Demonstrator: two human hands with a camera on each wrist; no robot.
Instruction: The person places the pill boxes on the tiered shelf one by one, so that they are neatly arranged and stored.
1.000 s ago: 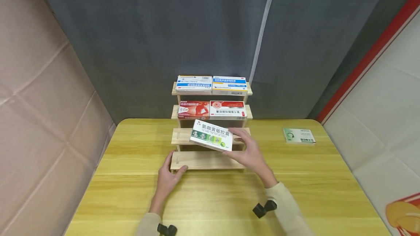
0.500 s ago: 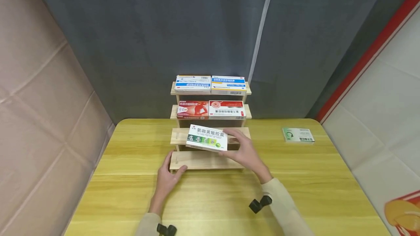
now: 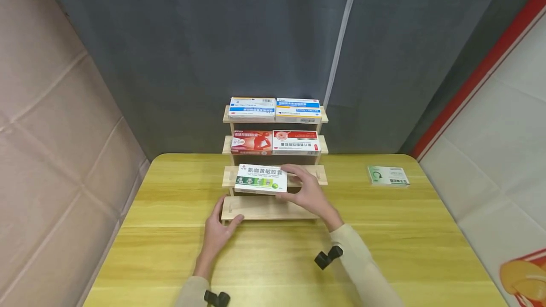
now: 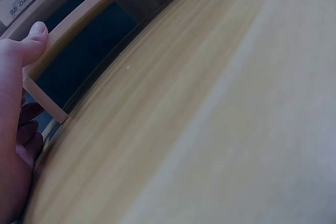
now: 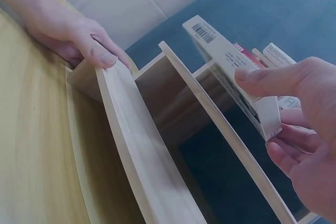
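Observation:
A white medicine box with a green band is pinched at its right end by my right hand. The box is over the left part of the third step of a wooden stepped stand. In the right wrist view a gap shows between part of the box and the step's front board. My left hand grips the left end of the lowest step. In the left wrist view its thumb lies on the front edge and its other fingers are partly hidden beside the stand.
Two blue-and-white boxes lie on the top step. Below them are a red box and a red-and-white box. A pale green box lies at the right on the wooden table. A grey curtain hangs behind.
My right hand has moved the white-and-green box left and slightly down, and the box has turned nearer to level with the step. My left hand has stayed on the stand.

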